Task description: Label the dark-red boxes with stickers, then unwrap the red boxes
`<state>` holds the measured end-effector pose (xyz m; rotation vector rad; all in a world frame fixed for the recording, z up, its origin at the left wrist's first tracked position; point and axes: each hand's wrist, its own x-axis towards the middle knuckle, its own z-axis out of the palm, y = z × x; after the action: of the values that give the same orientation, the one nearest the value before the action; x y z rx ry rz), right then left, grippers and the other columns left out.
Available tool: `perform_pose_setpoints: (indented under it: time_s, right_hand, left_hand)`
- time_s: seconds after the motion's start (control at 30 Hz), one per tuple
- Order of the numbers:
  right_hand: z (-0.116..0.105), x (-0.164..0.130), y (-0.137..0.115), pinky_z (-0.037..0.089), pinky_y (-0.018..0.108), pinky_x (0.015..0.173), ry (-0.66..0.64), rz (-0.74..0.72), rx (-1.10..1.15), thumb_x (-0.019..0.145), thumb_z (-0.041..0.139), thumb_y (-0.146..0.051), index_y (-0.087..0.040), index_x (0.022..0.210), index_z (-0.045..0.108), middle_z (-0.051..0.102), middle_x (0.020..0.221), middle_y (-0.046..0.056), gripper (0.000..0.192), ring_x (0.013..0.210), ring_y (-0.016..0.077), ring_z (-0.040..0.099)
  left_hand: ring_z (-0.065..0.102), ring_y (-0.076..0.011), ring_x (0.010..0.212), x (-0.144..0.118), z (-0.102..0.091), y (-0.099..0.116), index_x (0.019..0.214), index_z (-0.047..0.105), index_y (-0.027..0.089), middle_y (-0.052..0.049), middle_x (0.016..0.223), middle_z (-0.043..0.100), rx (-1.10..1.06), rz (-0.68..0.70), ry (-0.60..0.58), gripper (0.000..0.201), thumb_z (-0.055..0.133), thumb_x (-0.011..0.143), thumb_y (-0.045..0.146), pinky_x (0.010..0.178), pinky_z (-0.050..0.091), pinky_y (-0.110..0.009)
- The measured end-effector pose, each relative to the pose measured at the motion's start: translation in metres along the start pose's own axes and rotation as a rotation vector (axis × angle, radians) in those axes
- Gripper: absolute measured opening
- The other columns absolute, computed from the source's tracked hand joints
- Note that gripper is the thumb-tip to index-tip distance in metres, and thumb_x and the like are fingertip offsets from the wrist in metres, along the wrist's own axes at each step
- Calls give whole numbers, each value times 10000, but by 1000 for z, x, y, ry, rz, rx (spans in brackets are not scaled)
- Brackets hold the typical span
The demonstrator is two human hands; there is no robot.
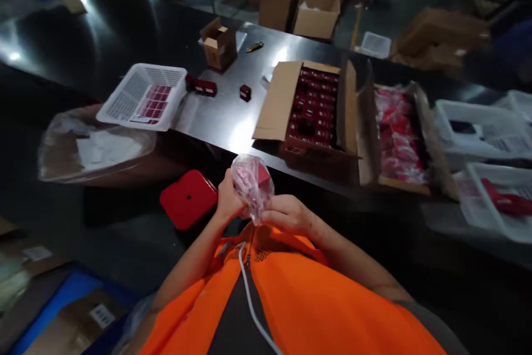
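Close to my chest, I hold a clear plastic bag (248, 178) with something red and box-shaped inside. My left hand (229, 195) grips the bag's left side, its fingers partly hidden behind the plastic. My right hand (286, 214) pinches the gathered end of the bag on the right. Beyond my hands, on the metal table, stands an open carton (279, 101) packed with rows of small dark red boxes (318, 101). One small dark red box (245, 92) sits alone on the table, and others (205, 87) lie beside the white basket.
A white basket (112, 101) with red-and-white labels is at the table's left. A small open carton (220, 47) and a yellow cutter (255, 47) lie farther back. Right is a carton of bagged red items (399, 133), then white bins (482, 122). A red stool (189, 198) stands below.
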<state>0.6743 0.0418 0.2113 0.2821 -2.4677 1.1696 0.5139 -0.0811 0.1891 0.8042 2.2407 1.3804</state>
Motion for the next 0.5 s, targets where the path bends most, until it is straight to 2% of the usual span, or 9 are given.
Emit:
perform_pose_setpoints:
  time_s: [0.07, 0.13, 0.23, 0.3, 0.4, 0.47, 0.5]
  right_hand:
    - [-17, -32, -15, 526, 250, 633, 78, 204, 9, 963, 573, -365, -223, 1006, 701, 679, 783, 3, 196, 636, 132, 611]
    - [-40, -60, -25, 496, 235, 597, 177, 480, 39, 966, 533, -359, -209, 1043, 654, 676, 791, 0, 208, 601, 118, 581]
    - [-75, -100, -30, 538, 300, 769, 250, 777, -29, 964, 466, -264, -207, 1066, 651, 716, 914, 39, 219, 787, 171, 667]
    - [-95, -130, -33, 531, 365, 913, 221, 825, -72, 905, 600, -302, -218, 1127, 669, 715, 1073, 71, 248, 976, 231, 678]
    - [-116, -186, -36, 538, 385, 959, 241, 795, -40, 770, 782, -384, -212, 1162, 684, 658, 1152, 98, 439, 1047, 258, 645]
    - [-125, -230, -31, 532, 409, 1003, 371, 770, -35, 717, 826, -384, -191, 1164, 688, 627, 1175, 122, 506, 1089, 274, 626]
    - [-129, -254, -26, 513, 432, 1045, 464, 761, -20, 708, 833, -377, -192, 1225, 664, 615, 1223, 137, 574, 1139, 289, 618]
  left_hand:
    - [643, -193, 703, -11, 16, 11, 961, 594, 209, 13, 799, 696, -9, 53, -134, 468, 715, 560, 418, 657, 526, -298]
    - [655, -193, 746, -18, 33, 24, 1019, 611, 195, 1, 865, 716, -31, 115, -268, 553, 754, 528, 409, 694, 535, -293]
    - [663, -197, 806, -26, 67, 46, 1113, 616, 184, -22, 961, 729, -49, 232, -424, 602, 746, 573, 417, 748, 536, -299]
    - [661, -200, 809, -32, 99, 64, 1136, 617, 184, -29, 968, 726, -32, 314, -530, 588, 733, 605, 407, 750, 530, -303]
    - [647, -205, 805, -47, 158, 98, 1094, 634, 190, -40, 943, 710, 90, 434, -698, 472, 704, 655, 348, 744, 512, -312]
    - [626, -207, 776, -60, 205, 122, 1037, 637, 192, -42, 904, 693, 200, 496, -770, 402, 695, 657, 311, 712, 495, -314]
    - [616, -211, 762, -66, 228, 134, 991, 633, 191, -43, 880, 683, 255, 529, -801, 365, 700, 650, 302, 697, 486, -316]
